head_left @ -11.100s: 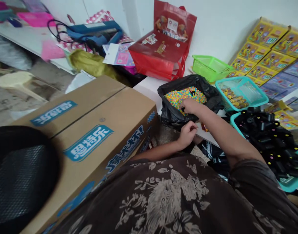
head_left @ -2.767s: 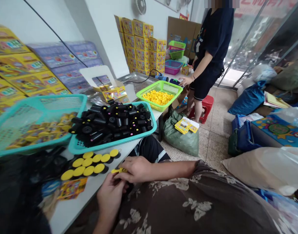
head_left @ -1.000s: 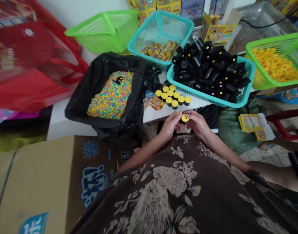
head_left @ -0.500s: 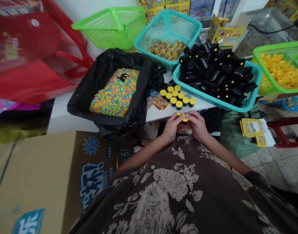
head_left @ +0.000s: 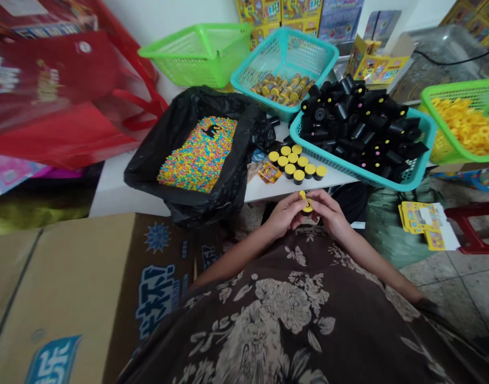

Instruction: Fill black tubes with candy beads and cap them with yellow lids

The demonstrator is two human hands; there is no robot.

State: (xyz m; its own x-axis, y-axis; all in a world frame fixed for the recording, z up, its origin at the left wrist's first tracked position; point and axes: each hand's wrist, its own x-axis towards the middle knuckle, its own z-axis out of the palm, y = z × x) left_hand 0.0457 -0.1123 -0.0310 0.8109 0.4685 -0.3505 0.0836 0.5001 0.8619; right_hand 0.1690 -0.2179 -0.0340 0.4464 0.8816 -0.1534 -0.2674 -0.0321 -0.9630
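Left hand [head_left: 285, 215] and right hand [head_left: 331, 214], grip around yellow-topped piece [head_left: 307, 208], underside hidden.

Small round plastic piece [head_left: 307, 208], yellow. Tiny round pellets [head_left: 200, 154], pink, blue, yellow mixed. Cloth shirt [head_left: 286, 314], dark brown, pale floral print.

Left of the hands [head_left: 286, 215]: brown carton [head_left: 72, 272], blue lettering. Farther left and ahead, red bag [head_left: 88, 128]. Ahead-left, lime basket [head_left: 188, 64]. Well ahead, stacked yellow boxes [head_left: 300, 10], purple boxes [head_left: 340, 22] just beside. Ahead-right, metal tray [head_left: 424, 82], dark cable [head_left: 448, 63] across it. Near right, green sack [head_left: 388, 234] bearing printed yellow cards [head_left: 418, 217]; red stool [head_left: 474, 230] farther right, over tiled floor [head_left: 448, 280].
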